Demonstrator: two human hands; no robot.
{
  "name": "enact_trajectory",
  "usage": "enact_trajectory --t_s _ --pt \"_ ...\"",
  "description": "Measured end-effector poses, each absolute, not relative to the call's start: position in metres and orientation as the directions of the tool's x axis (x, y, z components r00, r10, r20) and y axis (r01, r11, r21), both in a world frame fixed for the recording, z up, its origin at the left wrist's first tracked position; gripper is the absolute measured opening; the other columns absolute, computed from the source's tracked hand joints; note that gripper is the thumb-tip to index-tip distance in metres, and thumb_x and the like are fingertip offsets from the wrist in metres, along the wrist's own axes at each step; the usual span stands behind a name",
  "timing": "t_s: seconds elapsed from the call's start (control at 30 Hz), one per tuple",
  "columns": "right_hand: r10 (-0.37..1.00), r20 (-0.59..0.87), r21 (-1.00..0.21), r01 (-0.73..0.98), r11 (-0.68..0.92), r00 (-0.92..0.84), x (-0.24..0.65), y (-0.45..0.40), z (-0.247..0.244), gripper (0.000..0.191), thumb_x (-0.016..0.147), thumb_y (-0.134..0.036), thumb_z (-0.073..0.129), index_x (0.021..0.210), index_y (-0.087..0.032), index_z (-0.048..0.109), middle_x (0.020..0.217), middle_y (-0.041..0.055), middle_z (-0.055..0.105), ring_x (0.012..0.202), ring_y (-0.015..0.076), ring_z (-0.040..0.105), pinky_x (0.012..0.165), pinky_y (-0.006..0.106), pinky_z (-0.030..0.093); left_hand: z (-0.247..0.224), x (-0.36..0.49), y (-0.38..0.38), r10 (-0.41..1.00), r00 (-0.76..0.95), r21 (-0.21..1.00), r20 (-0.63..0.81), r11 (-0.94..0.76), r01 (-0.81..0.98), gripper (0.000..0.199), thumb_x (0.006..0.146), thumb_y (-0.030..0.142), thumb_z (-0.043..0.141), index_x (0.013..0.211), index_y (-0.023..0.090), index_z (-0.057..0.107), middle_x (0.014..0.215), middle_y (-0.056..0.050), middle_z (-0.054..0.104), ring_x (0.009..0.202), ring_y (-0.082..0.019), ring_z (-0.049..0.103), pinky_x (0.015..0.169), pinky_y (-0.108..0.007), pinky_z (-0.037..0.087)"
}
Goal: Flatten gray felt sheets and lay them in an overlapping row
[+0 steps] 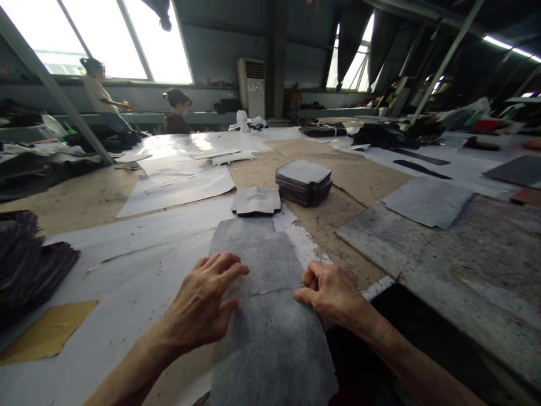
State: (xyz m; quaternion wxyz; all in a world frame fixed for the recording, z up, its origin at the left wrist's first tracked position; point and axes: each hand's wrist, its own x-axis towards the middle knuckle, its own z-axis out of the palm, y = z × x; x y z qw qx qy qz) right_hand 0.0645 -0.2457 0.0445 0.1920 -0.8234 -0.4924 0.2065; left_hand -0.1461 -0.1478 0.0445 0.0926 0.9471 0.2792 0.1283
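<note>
- Long, mottled-grey, felt-like sheet (pixel 273 338): lies lengthwise before the person on the white-covered desk (pixel 139 270), a thin crosswise line (pixel 264 292) running between the hands.
- Hands, apart: the left hand (pixel 203 299) is spread at the left edge, fingers loosely bent; the right hand (pixel 333 290) is curled at the right edge, thumb over the margin—whether it pinches the material cannot be told.
- Beyond the far end: a low stack of pale-grey, notched pieces (pixel 256 201); behind it, to the right, a taller grey stack (pixel 302 183).
- Handling, as judged: light, soft and flexible, hardly slippery—best held by both side edges near the line, lest it crease.
</note>
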Motion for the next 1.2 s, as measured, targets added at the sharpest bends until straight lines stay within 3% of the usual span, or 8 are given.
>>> enact_trajectory --t_s 0.1,0.2,0.33,0.5,0.73,0.93,1.1,1.2 --pt "0.907 -0.171 -0.502 0.758 -0.417 0.386 0.07 -0.244 0.047 0.019 0.056 -0.026 0.069 0.064 -0.02 0.054 0.062 -0.002 0.059 0.059 0.0136 0.051 0.053 0.025 0.032 0.036 -0.141 -0.154 0.312 0.9 0.231 0.304 -0.941 0.248 0.045 0.084 0.02 0.043 0.128 0.022 0.043 0.132 -0.006 0.05 0.123 -0.022 0.042 0.106 -0.044 0.026" --pt "0.923 -0.188 -0.542 0.748 -0.383 0.336 0.079 -0.232 0.049 0.02 0.056 -0.031 0.071 0.065 -0.019 0.056 0.063 -0.0009 0.06 0.06 0.0143 0.054 0.053 0.024 0.034 0.031 -0.133 -0.162 0.203 0.969 0.276 0.142 -0.948 0.158 0.059 0.09 0.04 0.04 0.143 0.024 0.018 0.147 -0.003 0.03 0.136 -0.021 0.021 0.113 -0.045 0.011" --pt "0.9 0.002 -0.532 0.763 -0.367 0.435 0.092 -0.199 0.045 0.021 0.068 -0.034 0.064 0.083 -0.019 0.063 0.079 0.0027 0.066 0.072 0.0166 0.059 0.061 0.025 0.039 0.029 -0.127 -0.167 0.162 0.986 0.361 -0.031 -0.918 0.162 0.068 0.087 0.056 0.036 0.144 0.027 0.012 0.15 -0.003 0.015 0.138 -0.023 0.011 0.113 -0.046 0.007" --pt "0.951 0.08 -0.535 0.818 -0.211 0.298 0.097 -0.158 0.032 0.035 0.071 -0.023 0.059 0.106 -0.018 0.061 0.105 0.007 0.065 0.089 0.0185 0.06 0.074 0.025 0.042 0.029 -0.129 -0.167 0.172 0.985 0.417 -0.008 -0.895 0.159 0.068 0.086 0.058 0.034 0.144 0.027 0.014 0.149 -0.004 0.015 0.137 -0.024 0.011 0.113 -0.046 0.007" --pt "0.948 0.043 -0.671 0.712 -0.207 0.316 0.094 -0.144 0.031 0.027 0.066 -0.021 0.061 0.092 -0.014 0.065 0.082 0.0043 0.064 0.077 0.0168 0.057 0.068 0.025 0.042 0.03 -0.13 -0.167 0.177 0.984 0.433 0.016 -0.888 0.152 0.068 0.086 0.059 0.033 0.143 0.025 0.018 0.149 -0.005 0.017 0.137 -0.024 0.011 0.113 -0.045 0.007" --pt "0.948 -0.127 -0.952 0.232 -0.198 0.29 0.09 -0.162 0.038 0.023 0.067 -0.038 0.06 0.069 -0.015 0.056 0.063 -0.0021 0.055 0.058 0.0105 0.049 0.056 0.023 0.039 0.025 -0.13 -0.168 0.175 0.984 0.418 0.044 -0.897 0.141 0.067 0.086 0.058 0.034 0.143 0.026 0.018 0.149 -0.005 0.018 0.137 -0.024 0.012 0.113 -0.044 0.006" --pt "0.95 -0.261 -0.891 0.337 -0.305 0.171 0.087 -0.196 0.038 0.023 0.064 -0.037 0.063 0.07 -0.015 0.057 0.062 -0.0019 0.055 0.054 0.0101 0.046 0.049 0.022 0.035 0.02 -0.13 -0.167 0.171 0.984 0.396 0.046 -0.908 0.14 0.067 0.087 0.058 0.034 0.143 0.026 0.017 0.149 -0.004 0.017 0.137 -0.023 0.011 0.113 -0.043 0.005" --pt "0.963 -0.198 -0.836 0.483 -0.262 0.181 0.081 -0.214 0.038 0.018 0.062 -0.031 0.063 0.064 -0.016 0.053 0.059 -0.0029 0.051 0.055 0.0103 0.043 0.048 0.022 0.032 0.02 -0.129 -0.166 0.164 0.985 0.399 0.061 -0.908 0.126 0.067 0.087 0.057 0.036 0.143 0.027 0.016 0.149 -0.004 0.017 0.137 -0.024 0.013 0.113 -0.044 0.007"
